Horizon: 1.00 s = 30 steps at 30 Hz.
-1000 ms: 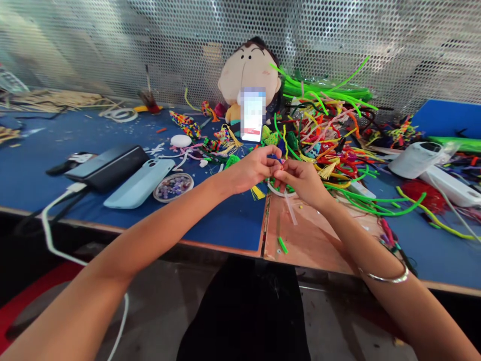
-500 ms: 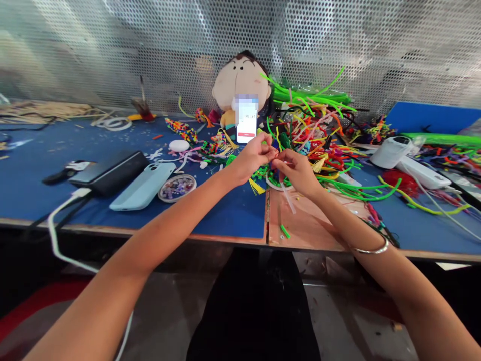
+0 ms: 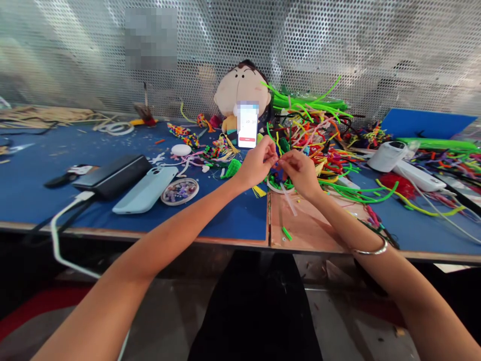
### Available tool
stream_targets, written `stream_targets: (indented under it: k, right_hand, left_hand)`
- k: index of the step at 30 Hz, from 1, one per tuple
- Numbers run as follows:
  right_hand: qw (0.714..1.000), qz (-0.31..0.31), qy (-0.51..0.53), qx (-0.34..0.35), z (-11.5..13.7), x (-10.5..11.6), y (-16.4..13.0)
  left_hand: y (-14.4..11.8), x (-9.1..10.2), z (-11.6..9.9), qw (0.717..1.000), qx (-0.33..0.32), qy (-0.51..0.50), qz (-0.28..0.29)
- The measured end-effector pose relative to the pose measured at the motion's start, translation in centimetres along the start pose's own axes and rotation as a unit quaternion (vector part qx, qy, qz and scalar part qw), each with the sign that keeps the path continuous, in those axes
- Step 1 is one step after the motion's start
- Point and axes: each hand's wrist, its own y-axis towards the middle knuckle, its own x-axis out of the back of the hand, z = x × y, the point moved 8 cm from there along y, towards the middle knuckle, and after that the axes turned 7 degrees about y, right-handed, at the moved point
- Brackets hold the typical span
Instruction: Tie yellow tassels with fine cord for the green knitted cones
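Note:
My left hand (image 3: 260, 161) and my right hand (image 3: 300, 171) meet over the middle of the table, fingertips pinched close together. Whatever lies between the fingers is too small to make out. Under and behind them spreads a tangled heap of colourful cords and pipe cleaners (image 3: 330, 145). A round tray (image 3: 276, 189) with blue and green bits sits just below the fingertips, mostly hidden by them. From its front edge sticks a clear narrow strip (image 3: 289, 203). A yellow tassel (image 3: 259, 191) lies beside my left wrist.
A lit phone (image 3: 247, 128) leans on a plush doll (image 3: 240, 90) at the back. On the left are a light blue phone case (image 3: 145, 193), a black power bank (image 3: 112, 175) and a round dish of beads (image 3: 180, 192). A white hand-held device (image 3: 417, 170) lies right.
The whole view has shifted slightly, so the table sits a little lower. Both hands stay together over the tray, with only small finger movements.

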Motion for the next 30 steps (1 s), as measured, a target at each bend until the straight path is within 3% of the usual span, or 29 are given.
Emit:
stream_targets:
  k: [14,30]
  right_hand:
    - [0.999,-0.012,0.009,0.03,-0.15,0.45,0.26]
    - [0.997,-0.014,0.076,0.016,-0.43,0.84,0.58]
  left_hand:
    - [-0.28,-0.5,-0.04,0.999,0.01,0.025,0.03]
    - [-0.27,0.2,-0.69,0.999,0.016,-0.03,-0.001]
